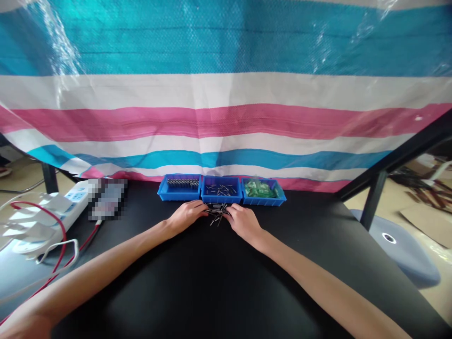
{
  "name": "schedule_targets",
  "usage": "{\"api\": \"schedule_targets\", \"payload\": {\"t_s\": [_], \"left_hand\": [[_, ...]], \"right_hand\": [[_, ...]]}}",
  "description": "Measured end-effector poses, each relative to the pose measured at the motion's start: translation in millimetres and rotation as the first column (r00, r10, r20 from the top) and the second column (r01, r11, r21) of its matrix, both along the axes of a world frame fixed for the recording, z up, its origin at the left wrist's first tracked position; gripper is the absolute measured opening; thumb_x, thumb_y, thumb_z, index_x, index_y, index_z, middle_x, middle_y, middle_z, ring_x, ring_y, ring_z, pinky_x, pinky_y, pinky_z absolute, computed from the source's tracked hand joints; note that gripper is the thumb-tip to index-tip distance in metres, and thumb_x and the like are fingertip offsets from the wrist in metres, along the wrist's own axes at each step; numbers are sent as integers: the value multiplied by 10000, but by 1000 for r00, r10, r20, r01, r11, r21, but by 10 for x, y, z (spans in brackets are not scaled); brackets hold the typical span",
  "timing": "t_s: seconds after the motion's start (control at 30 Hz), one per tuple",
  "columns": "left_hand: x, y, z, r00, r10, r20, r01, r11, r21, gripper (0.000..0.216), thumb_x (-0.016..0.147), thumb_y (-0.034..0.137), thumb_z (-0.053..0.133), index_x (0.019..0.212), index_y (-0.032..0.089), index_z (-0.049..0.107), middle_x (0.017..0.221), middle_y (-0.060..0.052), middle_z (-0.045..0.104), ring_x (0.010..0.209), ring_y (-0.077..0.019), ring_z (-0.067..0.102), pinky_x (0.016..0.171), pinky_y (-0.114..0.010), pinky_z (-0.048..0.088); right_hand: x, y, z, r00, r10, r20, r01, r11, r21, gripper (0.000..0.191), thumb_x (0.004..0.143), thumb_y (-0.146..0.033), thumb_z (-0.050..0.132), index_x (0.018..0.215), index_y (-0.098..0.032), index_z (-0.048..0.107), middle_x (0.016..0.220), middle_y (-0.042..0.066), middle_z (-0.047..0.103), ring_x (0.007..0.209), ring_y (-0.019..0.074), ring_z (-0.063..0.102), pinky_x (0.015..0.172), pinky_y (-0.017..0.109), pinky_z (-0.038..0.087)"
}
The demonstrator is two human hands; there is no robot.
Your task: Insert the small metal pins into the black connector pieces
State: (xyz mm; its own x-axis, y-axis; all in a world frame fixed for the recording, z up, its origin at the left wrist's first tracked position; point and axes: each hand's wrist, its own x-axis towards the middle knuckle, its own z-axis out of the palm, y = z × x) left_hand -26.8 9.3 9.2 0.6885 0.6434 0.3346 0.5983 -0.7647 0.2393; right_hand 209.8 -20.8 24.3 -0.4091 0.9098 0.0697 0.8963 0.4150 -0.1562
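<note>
A loose pile of thin metal pins (pixel 216 214) lies on the black table, just in front of the middle blue bin (pixel 221 199). From the left, my left hand (pixel 189 213) reaches the pile with its fingers bent together at the pins. My right hand (pixel 243 219) meets the other side, thumb and fingers closed around the pile's edge. The fingertips of both hands are partly hidden among the pins. More such pins are scattered inside the middle bin.
The left blue bin (pixel 179 194) holds a row of metal cylinders; the right blue bin (pixel 263 201) holds green packets. At left lie a white power strip (pixel 72 200), cables and a blurred-out device (pixel 108 200). A striped sheet (pixel 226 89) hangs behind. A grey stool (pixel 402 249) stands at right.
</note>
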Motion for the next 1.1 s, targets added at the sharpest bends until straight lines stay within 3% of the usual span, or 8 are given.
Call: {"api": "schedule_targets", "payload": {"t_s": [0.27,0.57,0.63,0.73,0.8,1.1], "left_hand": [[-58,69,19,997,-66,-30,66,998,-22,261,964,326,424,1046,159,608,952,-77,626,874,-167,612,791,-282,506],[14,-102,39,998,65,11,-66,995,76,387,911,453,497,1143,152,569,1072,-107,625,994,-208,616,882,-342,522],[25,-148,77,995,101,25,-103,991,90,429,890,486,517,1163,157,555,1095,-109,617,1008,-216,615,887,-348,522],[28,-214,125,991,133,30,-135,987,84,491,856,540,539,1182,172,540,1095,-100,612,979,-220,624,865,-355,532],[29,-239,130,989,145,19,-146,986,74,508,844,555,546,1191,184,533,1093,-93,608,964,-224,627,852,-365,537],[18,-123,41,963,237,-126,-234,972,36,518,795,556,611,1144,179,549,1025,-87,613,956,-247,612,826,-367,531]], "right_hand": [[20,70,25,1000,2,-25,-2,1000,-30,255,956,-296,433,1012,-203,663,966,63,680,892,206,651,725,268,447],[31,-16,21,993,-22,-117,24,999,20,337,958,-383,417,1144,-189,619,1008,73,666,877,205,654,734,291,471],[67,-48,40,990,34,-135,-32,999,16,435,932,-485,447,1216,-181,576,1074,89,642,901,212,653,758,301,480],[140,-86,33,983,143,-112,-144,990,6,742,803,-667,537,1353,-177,456,1208,126,577,965,255,644,787,336,498],[175,-93,-5,984,162,-74,-162,987,5,813,764,-690,567,1373,-168,433,1223,143,563,956,275,648,782,357,508],[180,-30,-67,986,136,-97,-132,990,51,587,867,-570,531,1309,-184,511,1184,117,595,948,242,655,784,333,518]]}}
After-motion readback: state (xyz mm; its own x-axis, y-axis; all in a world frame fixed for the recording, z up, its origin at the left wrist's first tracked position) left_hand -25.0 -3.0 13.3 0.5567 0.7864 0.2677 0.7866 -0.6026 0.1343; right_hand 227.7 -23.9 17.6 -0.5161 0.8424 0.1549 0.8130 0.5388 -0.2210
